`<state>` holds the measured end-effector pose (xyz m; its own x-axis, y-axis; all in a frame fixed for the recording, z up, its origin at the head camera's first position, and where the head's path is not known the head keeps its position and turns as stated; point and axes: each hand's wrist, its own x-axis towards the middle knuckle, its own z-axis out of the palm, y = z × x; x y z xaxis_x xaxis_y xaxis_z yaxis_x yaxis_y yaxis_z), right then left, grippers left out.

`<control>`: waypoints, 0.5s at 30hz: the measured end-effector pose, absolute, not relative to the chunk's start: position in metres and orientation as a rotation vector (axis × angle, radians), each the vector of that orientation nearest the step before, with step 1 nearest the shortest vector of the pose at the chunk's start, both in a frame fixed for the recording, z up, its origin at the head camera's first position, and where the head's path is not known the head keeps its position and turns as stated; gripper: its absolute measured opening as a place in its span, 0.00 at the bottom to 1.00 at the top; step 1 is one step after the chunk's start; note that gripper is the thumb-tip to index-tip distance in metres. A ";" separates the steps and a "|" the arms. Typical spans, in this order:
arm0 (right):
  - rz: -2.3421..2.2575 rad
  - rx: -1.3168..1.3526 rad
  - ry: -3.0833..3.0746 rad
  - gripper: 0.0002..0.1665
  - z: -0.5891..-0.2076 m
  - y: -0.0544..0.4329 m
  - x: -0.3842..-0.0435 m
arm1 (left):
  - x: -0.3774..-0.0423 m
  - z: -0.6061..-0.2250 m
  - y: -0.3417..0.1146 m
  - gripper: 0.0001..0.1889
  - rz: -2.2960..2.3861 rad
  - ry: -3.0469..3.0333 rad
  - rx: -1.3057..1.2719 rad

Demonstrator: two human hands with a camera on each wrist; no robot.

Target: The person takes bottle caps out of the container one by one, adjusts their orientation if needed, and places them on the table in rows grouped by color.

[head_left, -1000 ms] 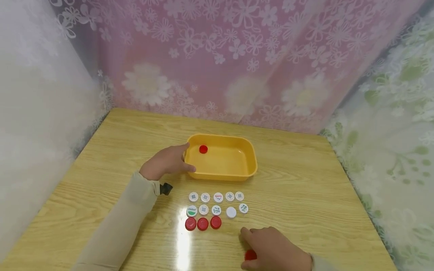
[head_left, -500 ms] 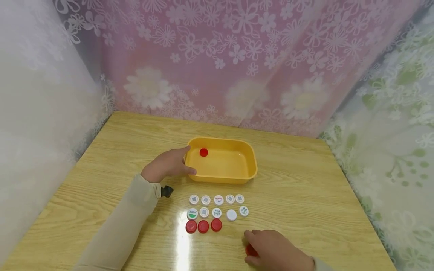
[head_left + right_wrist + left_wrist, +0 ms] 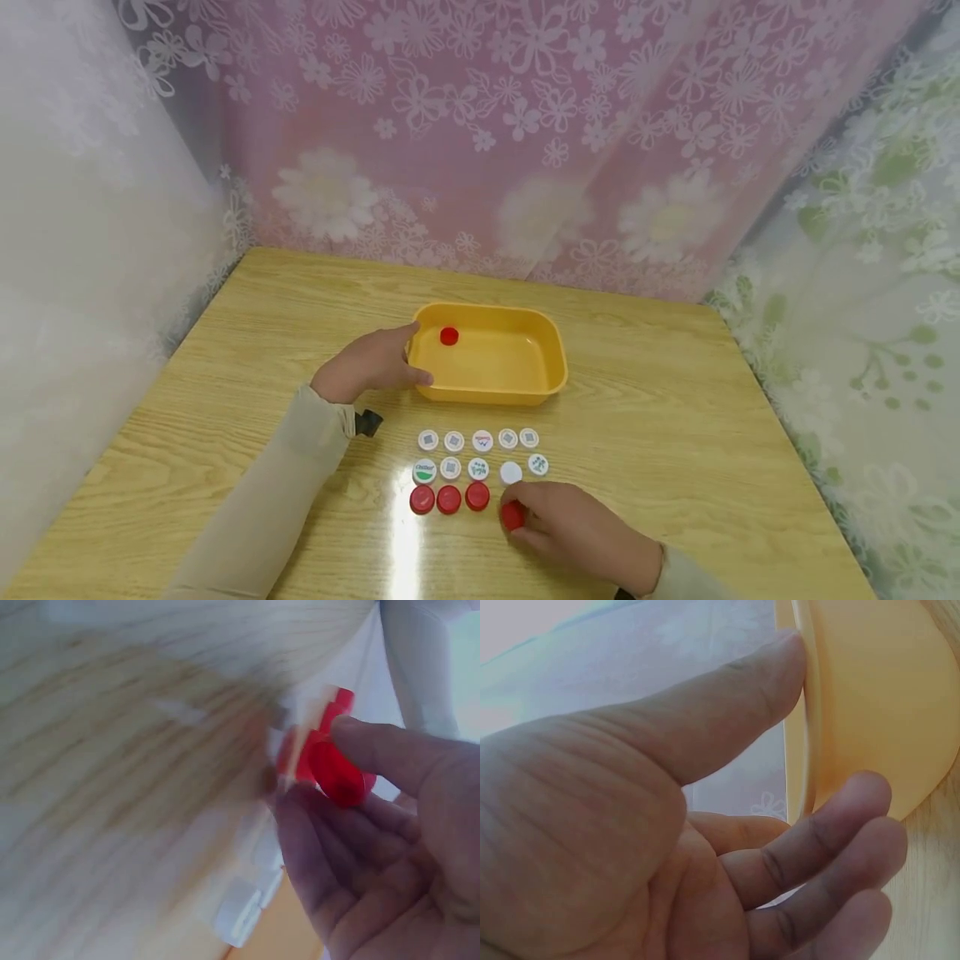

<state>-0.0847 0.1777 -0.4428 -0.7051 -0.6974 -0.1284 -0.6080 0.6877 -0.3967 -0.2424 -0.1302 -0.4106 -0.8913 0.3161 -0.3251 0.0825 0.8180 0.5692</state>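
My right hand (image 3: 573,527) pinches a red bottle cap (image 3: 513,516) between thumb and fingers, just right of a row of three red caps (image 3: 448,500). The right wrist view shows the held cap (image 3: 337,772) tilted, its round face toward the camera. Behind the red row lie two rows of white caps (image 3: 478,468), some printed. At the left end of a yellow plastic tub (image 3: 491,395), my left hand (image 3: 371,362) grips the rim. In the left wrist view its thumb (image 3: 772,671) lies against the rim, fingers bent beneath. A single red cap (image 3: 448,336) lies inside the tub.
The wooden table (image 3: 660,417) carries everything. A pink floral curtain (image 3: 465,150) hangs along its far edge, with pale cloth (image 3: 870,333) at the right side. Glare streaks the table near the front.
My right hand has lifted the red cap and brought it left and forward, beside the red row. My left hand stays at the tub; the view tilted slightly.
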 end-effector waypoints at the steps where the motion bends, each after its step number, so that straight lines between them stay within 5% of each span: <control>1: -0.463 -1.046 2.655 0.12 -0.445 0.177 -0.086 | -0.242 -0.411 -0.130 0.55 0.785 2.592 0.301; 15: -0.251 -1.069 2.852 0.10 -0.454 0.180 -0.089 | -0.242 -0.414 -0.128 0.56 0.795 2.587 0.334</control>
<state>-0.0893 0.1803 -0.4544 -0.7520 -0.6588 -0.0217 -0.6448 0.7421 -0.1829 -0.2421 -0.1281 -0.4142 -0.8865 0.3399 -0.3139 0.1049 0.8084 0.5792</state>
